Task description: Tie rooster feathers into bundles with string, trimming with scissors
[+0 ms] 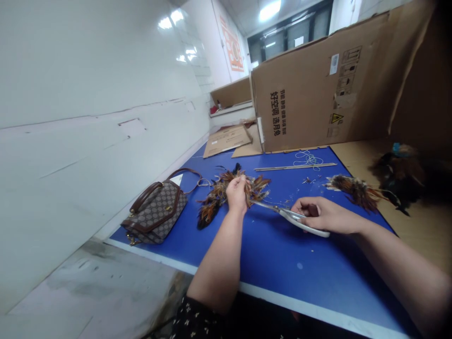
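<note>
My left hand [237, 193] is closed on a bunch of brown and black feathers [259, 185], above the blue tabletop. More of the feathers spread out to the left of the hand and end in a dark tip. My right hand [316, 214] grips a pair of scissors [303, 225] with pale handles. The blades point left and reach the feathers just beside my left fingers. Whether the blades touch the feathers, I cannot tell.
A brown patterned handbag [160, 212] stands at the table's left. Behind lie a thin stick [296, 167], tangled string [309, 160] and flat cardboard [228, 140]. A second feather strip [356, 192] and a dark feather bundle [399, 174] lie right. A large carton [303, 94] rises behind.
</note>
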The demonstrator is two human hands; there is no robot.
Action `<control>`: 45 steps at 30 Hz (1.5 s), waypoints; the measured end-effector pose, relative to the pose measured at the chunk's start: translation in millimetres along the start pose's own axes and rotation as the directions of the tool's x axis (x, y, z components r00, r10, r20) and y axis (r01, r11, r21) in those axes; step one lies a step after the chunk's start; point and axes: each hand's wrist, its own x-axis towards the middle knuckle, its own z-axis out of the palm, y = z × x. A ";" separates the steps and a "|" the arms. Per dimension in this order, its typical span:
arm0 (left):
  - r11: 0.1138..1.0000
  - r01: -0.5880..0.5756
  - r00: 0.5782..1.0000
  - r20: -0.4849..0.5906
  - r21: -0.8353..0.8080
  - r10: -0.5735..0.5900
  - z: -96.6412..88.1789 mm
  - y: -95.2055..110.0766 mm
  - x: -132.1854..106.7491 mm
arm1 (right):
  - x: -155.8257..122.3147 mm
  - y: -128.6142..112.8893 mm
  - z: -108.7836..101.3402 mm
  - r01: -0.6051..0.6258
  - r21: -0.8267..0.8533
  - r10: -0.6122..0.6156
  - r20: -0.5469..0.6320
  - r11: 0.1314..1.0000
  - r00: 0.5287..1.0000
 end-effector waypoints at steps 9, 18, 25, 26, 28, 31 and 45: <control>0.992 0.088 0.994 0.071 -0.088 -0.082 5.0 1.4 -7.0 | 24.5 32.4 50.5 -0.015 0.340 0.058 -0.118 0.940 0.991; 0.983 0.160 0.984 0.099 -0.089 -0.151 10.0 1.4 -15.5 | 17.9 17.1 59.6 0.023 0.303 -0.004 -0.064 0.953 0.998; 0.977 0.184 0.972 0.171 -0.111 -0.164 12.5 2.8 -23.1 | 17.7 20.9 61.5 0.014 0.342 -0.002 -0.035 0.940 0.999; 0.974 0.188 0.969 0.183 -0.124 -0.164 12.7 2.4 -23.9 | 17.7 21.6 61.5 0.020 0.349 -0.010 -0.030 0.937 1.000; 0.969 0.194 0.964 0.211 -0.151 -0.160 12.9 1.6 -25.2 | 17.9 23.5 61.3 0.038 0.363 -0.032 -0.022 0.931 0.999; 0.960 0.217 0.950 0.266 -0.177 -0.166 13.4 1.3 -27.1 | 19.1 27.3 60.7 0.058 0.402 -0.056 -0.017 0.914 0.998; 0.941 0.264 0.903 0.398 -0.211 -0.164 18.1 1.9 -37.9 | 20.8 28.8 60.8 0.047 0.439 -0.014 -0.078 0.897 0.997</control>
